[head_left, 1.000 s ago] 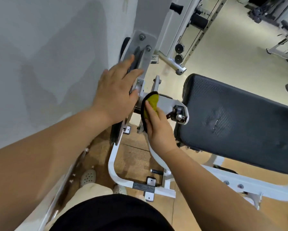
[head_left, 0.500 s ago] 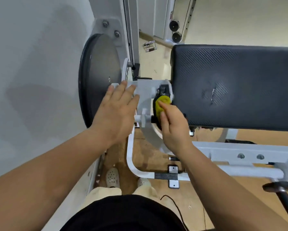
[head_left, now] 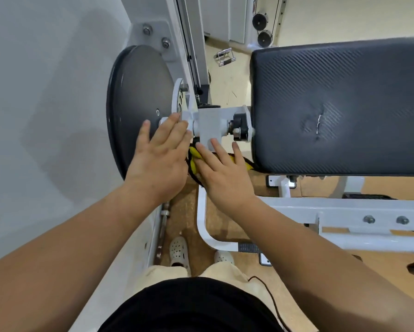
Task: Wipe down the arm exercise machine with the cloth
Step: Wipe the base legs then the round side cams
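Head view: I'm pressing yellow cloth (head_left: 193, 157) flat under my right hand (head_left: 221, 174), fingers straight, just below white pivot block (head_left: 209, 127), likely to rub curved frame (head_left: 200, 212) there. My left hand (head_left: 158, 161), fingers straight too and gripping nothing, is resting just left of pivot block against dark disc (head_left: 139, 104), probably bracing me. Black pad (head_left: 340, 104) is sitting right of pivot block.

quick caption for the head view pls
Right hand presses the yellow cloth just below the white pivot block, left hand flat by the dark disc.
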